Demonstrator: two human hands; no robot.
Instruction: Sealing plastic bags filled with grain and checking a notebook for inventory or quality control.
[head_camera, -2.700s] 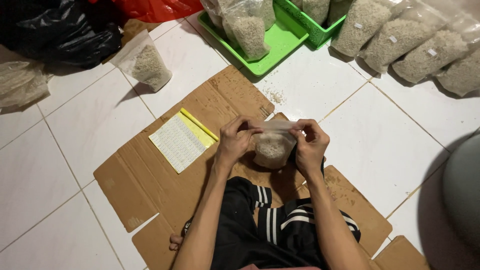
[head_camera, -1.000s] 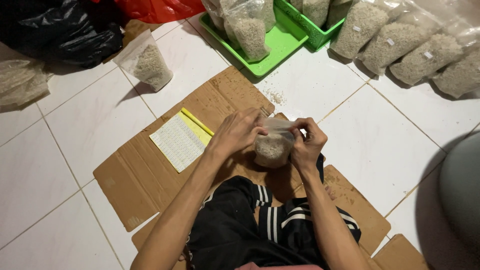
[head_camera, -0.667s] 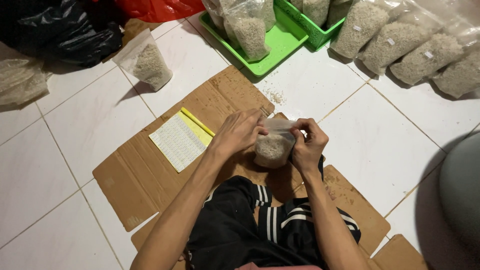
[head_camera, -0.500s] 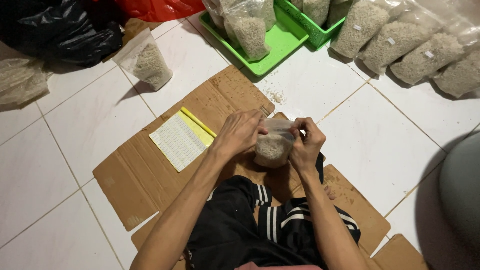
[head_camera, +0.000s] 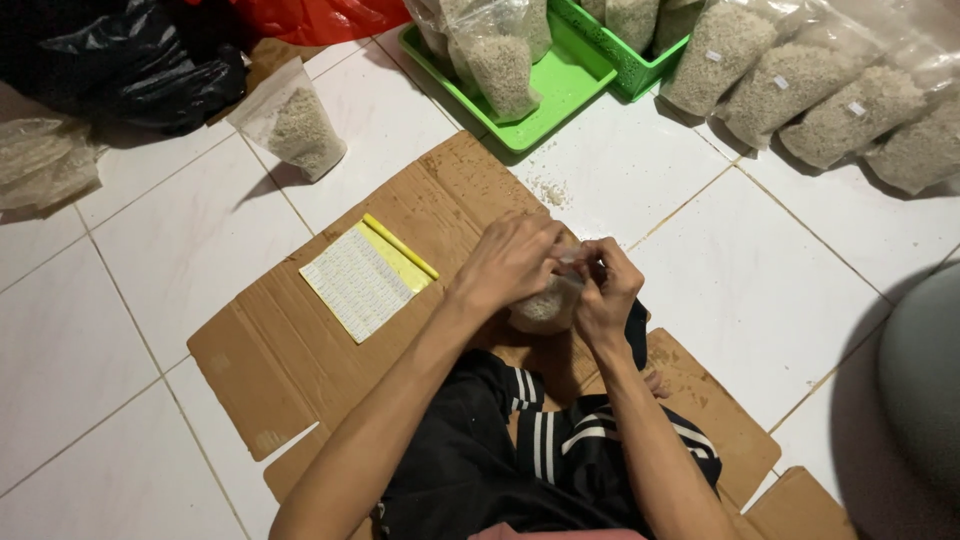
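Flattened brown cardboard sheet (head_camera: 300, 340) on the white tiled floor (head_camera: 140, 260), bearing a yellow-edged sheet of small white labels (head_camera: 362, 277). Small clear plastic pouch of pale grains (head_camera: 545, 308), upright on the cardboard before the knees. Left hand (head_camera: 515, 258) has moved rightward over the pouch's mouth to meet the right hand (head_camera: 607, 285); both pinch the top, now gathered narrow and judged nearly closed.

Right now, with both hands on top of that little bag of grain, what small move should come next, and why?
Probably press the last stretch of the bag's mouth shut between the fingertips. The left hand and right hand meet close together over its top, pinching the clear plastic, while the grain-filled bottom rests on the cardboard. Whether the seal is already closed cannot be seen.
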